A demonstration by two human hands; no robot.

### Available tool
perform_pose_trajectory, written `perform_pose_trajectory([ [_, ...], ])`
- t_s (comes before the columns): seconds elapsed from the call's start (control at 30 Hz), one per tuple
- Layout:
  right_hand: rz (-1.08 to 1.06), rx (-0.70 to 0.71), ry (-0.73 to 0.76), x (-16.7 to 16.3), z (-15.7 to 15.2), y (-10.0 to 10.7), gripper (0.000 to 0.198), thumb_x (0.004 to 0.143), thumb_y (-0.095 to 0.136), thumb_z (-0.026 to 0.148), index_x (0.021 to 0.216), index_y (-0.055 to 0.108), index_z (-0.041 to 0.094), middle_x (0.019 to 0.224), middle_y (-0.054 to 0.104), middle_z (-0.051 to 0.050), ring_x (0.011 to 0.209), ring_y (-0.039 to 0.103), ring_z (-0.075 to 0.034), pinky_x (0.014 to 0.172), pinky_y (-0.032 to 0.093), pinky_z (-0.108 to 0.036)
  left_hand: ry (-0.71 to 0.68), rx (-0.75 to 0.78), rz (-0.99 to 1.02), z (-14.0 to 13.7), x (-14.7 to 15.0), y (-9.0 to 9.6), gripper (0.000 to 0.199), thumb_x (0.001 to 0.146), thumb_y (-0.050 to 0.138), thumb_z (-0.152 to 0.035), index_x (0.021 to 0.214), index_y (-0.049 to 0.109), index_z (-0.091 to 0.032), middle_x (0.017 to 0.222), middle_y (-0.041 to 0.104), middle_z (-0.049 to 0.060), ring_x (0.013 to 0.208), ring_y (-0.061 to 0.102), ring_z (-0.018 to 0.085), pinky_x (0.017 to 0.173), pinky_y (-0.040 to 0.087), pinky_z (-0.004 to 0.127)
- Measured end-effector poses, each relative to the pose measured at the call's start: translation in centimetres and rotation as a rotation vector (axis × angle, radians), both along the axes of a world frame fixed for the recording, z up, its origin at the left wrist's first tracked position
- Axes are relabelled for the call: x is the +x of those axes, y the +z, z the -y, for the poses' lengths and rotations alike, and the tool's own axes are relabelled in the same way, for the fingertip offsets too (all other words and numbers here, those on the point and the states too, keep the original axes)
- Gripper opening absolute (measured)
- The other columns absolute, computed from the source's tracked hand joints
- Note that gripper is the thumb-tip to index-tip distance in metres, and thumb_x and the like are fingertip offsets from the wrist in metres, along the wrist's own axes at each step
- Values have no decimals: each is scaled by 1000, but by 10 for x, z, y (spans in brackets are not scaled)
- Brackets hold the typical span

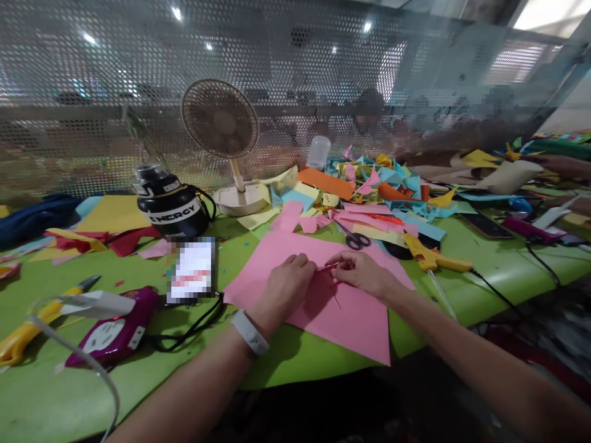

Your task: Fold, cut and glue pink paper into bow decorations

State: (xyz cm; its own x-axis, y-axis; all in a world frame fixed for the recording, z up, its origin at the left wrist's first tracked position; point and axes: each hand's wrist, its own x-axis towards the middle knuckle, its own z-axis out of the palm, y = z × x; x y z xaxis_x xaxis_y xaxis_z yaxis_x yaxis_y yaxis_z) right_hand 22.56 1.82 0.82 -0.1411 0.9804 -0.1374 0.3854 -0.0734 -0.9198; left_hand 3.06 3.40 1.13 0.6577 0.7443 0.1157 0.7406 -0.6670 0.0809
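Observation:
A large pink paper sheet (351, 335) lies on the green tabletop, with a second pink sheet (397, 267) partly under it at the right. Over the sheet, my left hand (290, 284) has its fingers closed at the left end of a small pink paper piece (325, 269). Thumb and forefinger of my right hand (360, 272) pinch the other end of that piece. Its exact shape is mostly hidden by the fingers. Black-handled scissors (357, 240) rest just beyond my right hand. Right of them lies a yellow glue gun (434, 255) with a black cord.
Coloured paper scraps (369, 181) heap up at the back, beside a small fan (226, 123). On the left are a black bottle (173, 209), a phone-like item (192, 271), a purple device (117, 326) and a yellow-handled tool (32, 326). A dark phone (486, 226) lies right.

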Motion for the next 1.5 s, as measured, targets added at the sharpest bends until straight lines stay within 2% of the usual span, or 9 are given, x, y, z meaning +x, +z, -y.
perform_pose_trajectory([
  [0.2,149,89,-67,-1,2,-3,24,75,60,18,98,67,17,72,64,0,68,60,-13,60,43,-24,-2,54,-37,10,2,1,18,94,44,-16,98,62,-17,95,62,9,90,58,22,71,50,32],
  [0.3,163,119,-75,-2,4,-3,21,77,60,22,96,67,17,75,65,0,72,61,-15,65,45,-25,-66,78,-55,24,7,2,19,93,45,-15,98,63,-16,97,63,10,91,59,23,75,52,35],
  [0.47,252,143,-93,-4,5,-1,18,75,61,19,92,68,18,76,69,-1,74,63,-15,70,47,-26,-125,38,-114,47,18,-3,19,89,48,-10,96,65,-14,89,64,12,87,60,24,61,53,30],
  [0.67,318,178,-113,-8,6,3,15,75,61,19,88,69,21,79,72,-1,76,66,-16,71,47,-27,-152,90,-208,57,28,0,24,85,48,-3,97,66,-10,86,65,14,79,61,24,49,50,27],
  [0.9,291,131,-95,-7,7,6,16,76,60,18,89,69,20,75,71,0,71,66,-15,70,47,-27,-152,143,-211,56,27,-5,32,86,49,-5,116,61,-8,88,64,14,79,61,25,52,50,31],
  [1.03,279,138,-82,-5,6,2,17,76,60,19,90,69,21,74,70,0,70,65,-15,67,47,-26,-153,103,-144,53,26,-8,21,90,50,-16,103,66,-12,89,63,13,82,59,25,59,49,34],
  [1.2,311,149,-99,-6,6,3,17,76,61,18,91,69,20,75,71,0,72,65,-15,71,46,-27,-85,106,-6,51,28,-8,35,92,48,-43,98,66,-14,90,63,13,83,58,27,64,48,38],
  [1.33,331,123,-113,-8,7,8,16,76,61,16,90,69,21,75,71,0,72,65,-15,70,46,-27,-79,134,17,52,28,-10,40,92,46,-49,94,67,-15,86,63,12,79,59,25,63,47,37],
  [1.5,299,109,-116,-10,7,9,16,76,61,13,90,68,18,75,70,-1,71,64,-14,68,46,-26,-38,113,32,56,26,-10,46,93,42,-52,101,65,-13,83,63,10,76,59,25,62,48,36],
])
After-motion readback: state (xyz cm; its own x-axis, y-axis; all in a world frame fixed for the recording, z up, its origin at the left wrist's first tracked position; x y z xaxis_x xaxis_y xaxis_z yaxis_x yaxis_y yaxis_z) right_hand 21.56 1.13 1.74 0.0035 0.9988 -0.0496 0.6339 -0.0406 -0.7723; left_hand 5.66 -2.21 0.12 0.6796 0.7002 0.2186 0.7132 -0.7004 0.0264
